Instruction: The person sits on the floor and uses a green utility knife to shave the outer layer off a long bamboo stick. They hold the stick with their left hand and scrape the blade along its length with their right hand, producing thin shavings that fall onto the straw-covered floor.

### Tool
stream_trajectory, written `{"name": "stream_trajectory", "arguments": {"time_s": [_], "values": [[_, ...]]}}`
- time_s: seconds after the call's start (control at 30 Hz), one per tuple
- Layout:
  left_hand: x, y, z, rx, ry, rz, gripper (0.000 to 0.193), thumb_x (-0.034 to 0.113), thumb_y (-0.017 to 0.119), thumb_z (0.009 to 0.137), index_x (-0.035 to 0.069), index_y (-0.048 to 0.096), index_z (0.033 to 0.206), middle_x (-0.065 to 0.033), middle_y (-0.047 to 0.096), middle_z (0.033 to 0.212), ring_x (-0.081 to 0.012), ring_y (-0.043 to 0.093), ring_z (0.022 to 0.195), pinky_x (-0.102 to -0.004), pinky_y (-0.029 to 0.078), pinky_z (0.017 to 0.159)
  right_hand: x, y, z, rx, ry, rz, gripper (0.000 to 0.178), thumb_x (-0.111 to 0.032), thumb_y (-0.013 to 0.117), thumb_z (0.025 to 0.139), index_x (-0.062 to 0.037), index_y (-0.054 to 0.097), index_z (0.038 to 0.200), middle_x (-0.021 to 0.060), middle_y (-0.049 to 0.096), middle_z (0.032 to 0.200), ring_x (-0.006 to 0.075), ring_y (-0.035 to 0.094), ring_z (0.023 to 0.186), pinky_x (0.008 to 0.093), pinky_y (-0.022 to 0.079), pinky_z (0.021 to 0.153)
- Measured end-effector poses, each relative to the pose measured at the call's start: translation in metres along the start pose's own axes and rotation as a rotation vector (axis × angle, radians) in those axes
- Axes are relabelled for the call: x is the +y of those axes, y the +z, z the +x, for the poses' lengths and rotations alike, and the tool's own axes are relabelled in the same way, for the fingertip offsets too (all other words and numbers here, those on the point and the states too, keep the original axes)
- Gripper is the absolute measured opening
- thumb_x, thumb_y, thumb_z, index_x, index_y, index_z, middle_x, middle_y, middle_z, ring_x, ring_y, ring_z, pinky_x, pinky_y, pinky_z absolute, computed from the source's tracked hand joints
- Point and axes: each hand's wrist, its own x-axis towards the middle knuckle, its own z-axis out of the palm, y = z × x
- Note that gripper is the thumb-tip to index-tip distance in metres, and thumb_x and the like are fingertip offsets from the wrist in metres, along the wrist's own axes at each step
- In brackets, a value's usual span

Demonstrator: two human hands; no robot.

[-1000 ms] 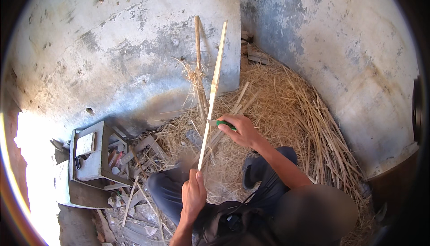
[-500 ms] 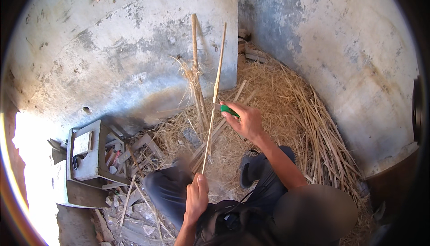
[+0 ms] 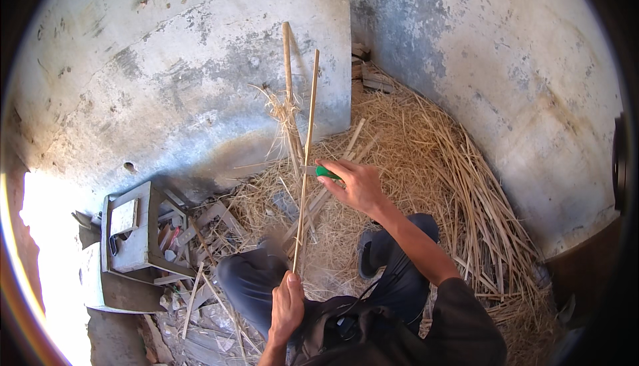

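My left hand (image 3: 287, 305) is closed around the lower end of a long, thin bamboo strip (image 3: 311, 114), which points up and away from me. My right hand (image 3: 358, 186) grips the green handle of a knife (image 3: 328, 169). Its blade lies against the strip about midway along, and my fingers partly cover the handle. Just left of the strip, a wooden stake (image 3: 287, 66) stands upright near the wall, with a tuft of pale shavings (image 3: 285, 109) caught on it.
Shavings (image 3: 406, 139) cover the floor, and a heap of split strips (image 3: 482, 213) runs along the right wall. At left lies a broken wooden cabinet (image 3: 133, 243) among scraps. Peeling walls (image 3: 219, 46) meet at the back corner.
The strip's far end has swung left and come lower. My right hand and the knife have moved left and slightly toward me. My left hand has dropped a little.
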Motion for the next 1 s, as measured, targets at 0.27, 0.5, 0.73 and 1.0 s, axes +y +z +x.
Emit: {"name": "stream_trajectory", "arguments": {"time_s": [0.27, 0.5, 0.73, 1.0], "values": [[-0.011, -0.008, 0.013, 0.042, 0.004, -0.042, 0.043, 0.032, 0.043, 0.117, 0.001, 0.054, 0.090, -0.0119, 0.054, 0.062, -0.0233, 0.055, 0.055, -0.0411, 0.045, 0.058, 0.012, -0.004, 0.001, -0.157, 0.247, 0.383, 0.038, -0.038, 0.067, 0.108, -0.0069, 0.079, 0.127, 0.0047, 0.077, 0.088, 0.0081, 0.064, 0.065, 0.0296, 0.047, 0.057], [-0.002, -0.013, 0.012, 0.151, 0.061, 0.072, 0.031, 0.025, 0.057, 0.113, 0.000, 0.059, 0.094, -0.0120, 0.056, 0.061, -0.0211, 0.056, 0.052, -0.0382, 0.046, 0.056, 0.020, -0.018, 0.003, -0.299, 0.414, 0.839, 0.040, -0.035, 0.064, 0.110, -0.0024, 0.077, 0.129, -0.0063, 0.050, 0.072, 0.0046, 0.038, 0.062, 0.0272, 0.032, 0.057], [0.010, -0.014, 0.015, 0.263, 0.135, 0.182, 0.031, 0.024, 0.061, 0.111, 0.001, 0.059, 0.090, -0.0063, 0.049, 0.059, -0.0120, 0.045, 0.052, -0.0342, 0.037, 0.052, 0.028, -0.034, 0.002, -0.353, 0.421, 1.067, 0.047, -0.040, 0.062, 0.110, 0.0011, 0.075, 0.130, -0.0065, 0.045, 0.067, 0.0037, 0.035, 0.057, 0.0244, 0.028, 0.052], [0.013, -0.016, 0.014, 0.226, 0.159, 0.146, 0.029, 0.022, 0.063, 0.110, 0.001, 0.060, 0.091, -0.0088, 0.052, 0.059, -0.0178, 0.051, 0.051, -0.0345, 0.040, 0.053, 0.036, -0.040, 0.003, -0.511, 0.561, 1.403, 0.057, -0.048, 0.058, 0.110, 0.0043, 0.072, 0.129, -0.0065, 0.038, 0.065, 0.0041, 0.030, 0.052, 0.0245, 0.022, 0.046]]}}
